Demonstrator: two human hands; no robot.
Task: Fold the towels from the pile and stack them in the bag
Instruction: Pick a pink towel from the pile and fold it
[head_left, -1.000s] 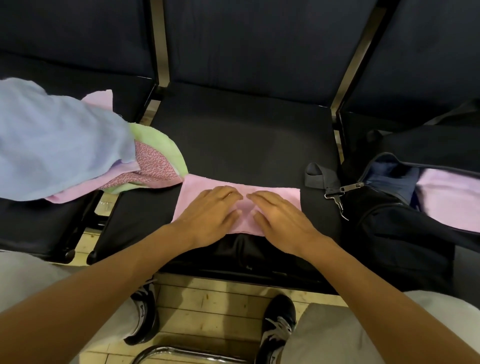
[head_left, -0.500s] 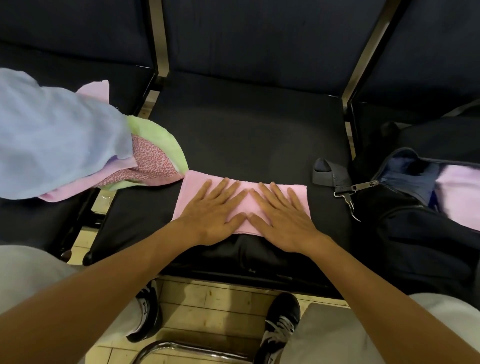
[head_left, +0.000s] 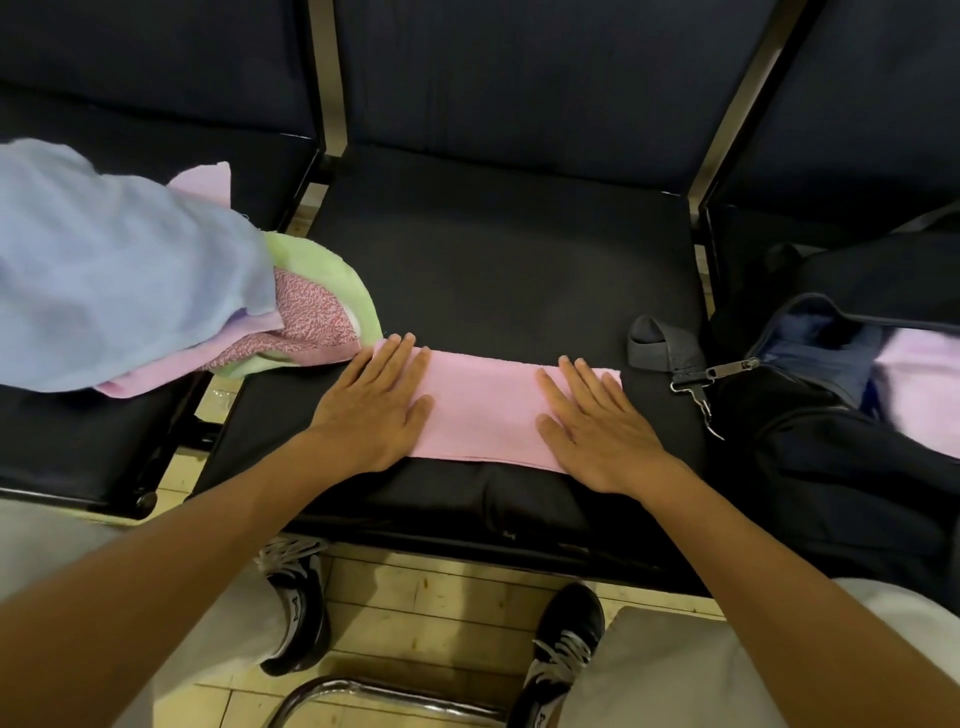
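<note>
My left hand (head_left: 375, 405) and right hand (head_left: 597, 423) lie flat with fingers straight, pressing the 2 ends of the folded pink towel (head_left: 480, 413) on the seat (head_left: 498, 270). Left of it sits the pile (head_left: 130, 270), cut off at the edge; right, the bag (head_left: 831, 441), its contents half hidden.

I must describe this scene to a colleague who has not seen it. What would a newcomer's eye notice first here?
First, the two flat hands, left hand and right hand, pressing the ends of a long folded pink towel on the middle black padded seat. Next, the loose pile of blue, green and pink towels on the seat to the left. At the right stands an open black zipped bag with a pink towel inside.
</note>
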